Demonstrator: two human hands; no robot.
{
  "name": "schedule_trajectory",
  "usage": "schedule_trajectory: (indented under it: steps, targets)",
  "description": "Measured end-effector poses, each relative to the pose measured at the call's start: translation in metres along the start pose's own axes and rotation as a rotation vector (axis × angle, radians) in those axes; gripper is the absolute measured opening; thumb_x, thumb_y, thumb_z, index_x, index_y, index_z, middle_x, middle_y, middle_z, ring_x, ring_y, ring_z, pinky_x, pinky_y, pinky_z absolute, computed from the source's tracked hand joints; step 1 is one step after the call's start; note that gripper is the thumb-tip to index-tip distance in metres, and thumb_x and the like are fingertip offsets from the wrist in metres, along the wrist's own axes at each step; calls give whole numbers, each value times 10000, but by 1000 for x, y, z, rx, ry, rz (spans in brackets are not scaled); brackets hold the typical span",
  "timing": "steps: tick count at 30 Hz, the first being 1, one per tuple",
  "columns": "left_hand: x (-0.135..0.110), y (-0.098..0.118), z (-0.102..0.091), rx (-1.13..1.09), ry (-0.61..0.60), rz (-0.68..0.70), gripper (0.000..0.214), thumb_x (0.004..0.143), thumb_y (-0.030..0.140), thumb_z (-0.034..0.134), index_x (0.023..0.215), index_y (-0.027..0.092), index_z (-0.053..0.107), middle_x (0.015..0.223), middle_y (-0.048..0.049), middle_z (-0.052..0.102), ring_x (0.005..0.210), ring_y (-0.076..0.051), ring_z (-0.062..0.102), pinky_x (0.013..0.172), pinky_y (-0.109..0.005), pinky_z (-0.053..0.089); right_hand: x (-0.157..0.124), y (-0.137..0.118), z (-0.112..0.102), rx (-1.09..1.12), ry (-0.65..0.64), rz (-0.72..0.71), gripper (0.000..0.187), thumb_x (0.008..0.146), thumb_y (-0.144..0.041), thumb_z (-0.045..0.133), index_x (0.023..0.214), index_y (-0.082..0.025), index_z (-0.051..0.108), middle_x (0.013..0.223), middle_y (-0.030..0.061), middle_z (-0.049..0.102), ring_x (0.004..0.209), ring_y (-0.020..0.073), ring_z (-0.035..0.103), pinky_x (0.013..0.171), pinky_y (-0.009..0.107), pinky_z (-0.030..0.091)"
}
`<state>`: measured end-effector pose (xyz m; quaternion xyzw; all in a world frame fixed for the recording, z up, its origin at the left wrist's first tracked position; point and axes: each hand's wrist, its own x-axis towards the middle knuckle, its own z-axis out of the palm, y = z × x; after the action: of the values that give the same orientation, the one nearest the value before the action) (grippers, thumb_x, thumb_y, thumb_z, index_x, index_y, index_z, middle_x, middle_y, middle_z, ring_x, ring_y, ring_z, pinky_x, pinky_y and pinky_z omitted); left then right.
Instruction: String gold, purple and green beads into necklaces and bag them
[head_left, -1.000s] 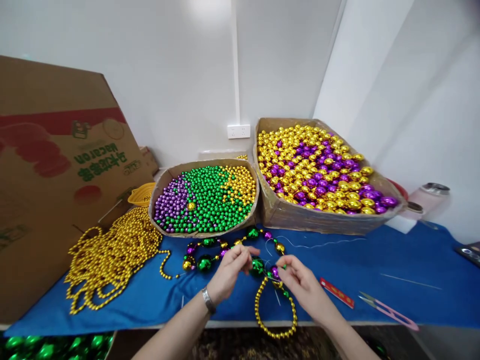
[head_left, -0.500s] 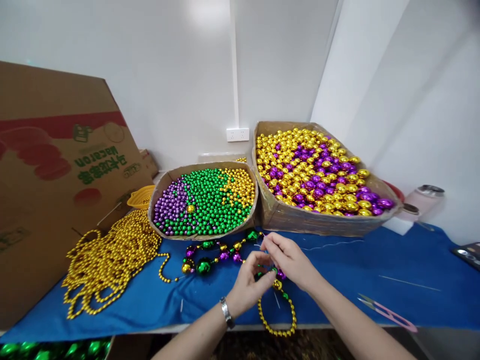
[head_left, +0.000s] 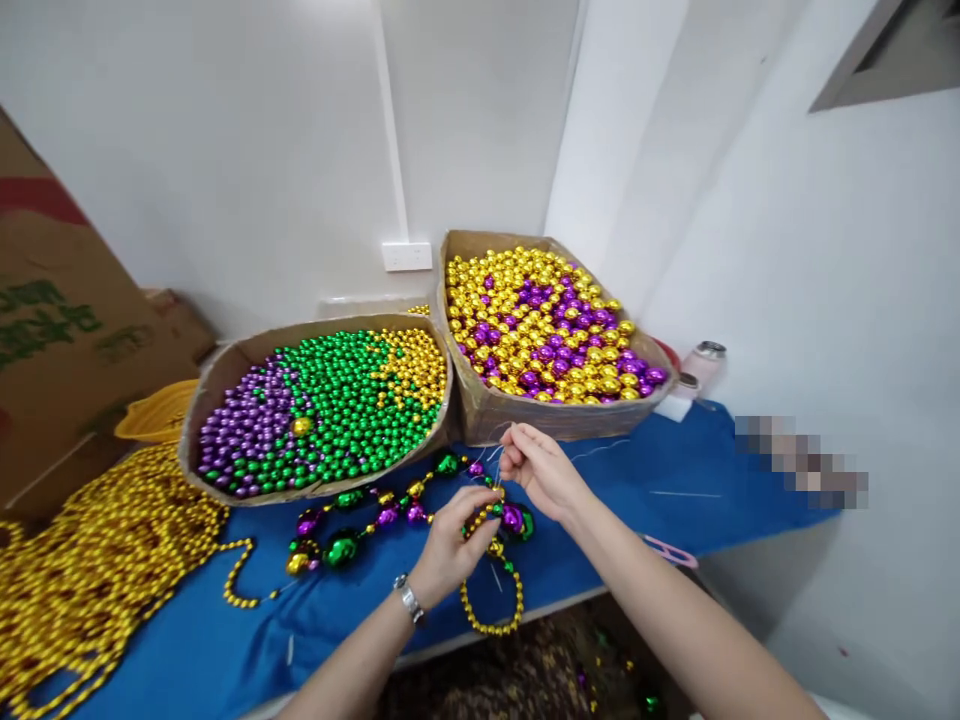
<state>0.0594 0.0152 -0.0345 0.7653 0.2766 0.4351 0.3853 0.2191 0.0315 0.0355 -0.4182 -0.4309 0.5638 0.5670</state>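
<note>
My left hand (head_left: 454,545), a watch at its wrist, is closed on a bead necklace (head_left: 491,632) near a cluster of gold, green and purple beads. A loop of small gold beads dangles below it over the table's front edge. Just up and to the right, my right hand (head_left: 541,470) pinches a thin white string (head_left: 494,453) whose loose ends stick out past the fingertips. The string runs down toward the beads at my left fingers. Behind the hands lies a strand of larger purple, gold and green beads (head_left: 342,547) on the blue cloth.
One box (head_left: 204,482) holds small purple, green and gold beads; another box (head_left: 517,422) holds larger gold and purple ones. Gold bead chains (head_left: 112,560) are heaped at left beside a yellow basket (head_left: 154,412). Pink-handled scissors (head_left: 670,551) lie at right, near a bottle (head_left: 706,365).
The view has swung to the right, so the boxes sit further left. My right hand has drawn a little up and away from my left, with string now visible between them.
</note>
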Motion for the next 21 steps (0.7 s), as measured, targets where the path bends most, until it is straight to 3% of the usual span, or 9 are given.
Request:
schedule_trajectory:
  steps: [5, 8, 10, 13, 17, 21]
  targets:
    - [16, -1, 27, 36, 90, 72, 242, 773, 237, 646, 1001, 181, 585, 989, -83, 619, 956, -206, 580, 837, -354, 483, 0, -4, 2, -91, -5, -25, 385, 802, -585, 505, 784, -201, 498, 595, -71, 387, 531, 74, 494, 542, 225, 474]
    - [23, -1, 29, 44, 183, 64, 132, 786, 220, 625, 909, 176, 602, 907, -63, 632, 888, -185, 597, 797, -329, 491, 4, -9, -8, -230, 19, -68, 384, 853, -585, 407, 851, -213, 502, 627, -56, 440, 581, 91, 538, 588, 249, 501]
    - [27, 0, 16, -4, 247, -32, 143, 778, 240, 634, 904, 177, 611, 887, -53, 643, 832, -172, 612, 733, -299, 509, 3, -11, -30, -374, 36, -92, 374, 874, -562, 383, 961, -225, 520, 712, -22, 533, 668, 116, 588, 631, 274, 515]
    - [32, 4, -18, -146, 359, -201, 225, 745, 275, 673, 939, 175, 618, 891, -45, 666, 776, -162, 634, 664, -267, 526, -13, -5, -78, -674, 60, -108, 363, 862, -485, 465, 1130, -247, 521, 925, 39, 622, 814, 161, 618, 709, 311, 509]
    - [34, 4, -59, -266, 428, -250, 275, 709, 264, 709, 956, 170, 634, 950, -52, 677, 833, -175, 645, 735, -279, 531, -55, 22, -139, -1120, 67, -84, 251, 842, -407, 481, 916, -231, 645, 894, 59, 652, 847, 206, 606, 787, 347, 465]
    - [24, -3, -61, -302, 365, -332, 277, 698, 264, 719, 946, 169, 640, 975, -56, 673, 811, -169, 643, 710, -267, 529, -96, 50, -179, -1467, 99, -21, 294, 855, -348, 407, 938, -230, 663, 839, 87, 656, 808, 239, 596, 727, 365, 472]
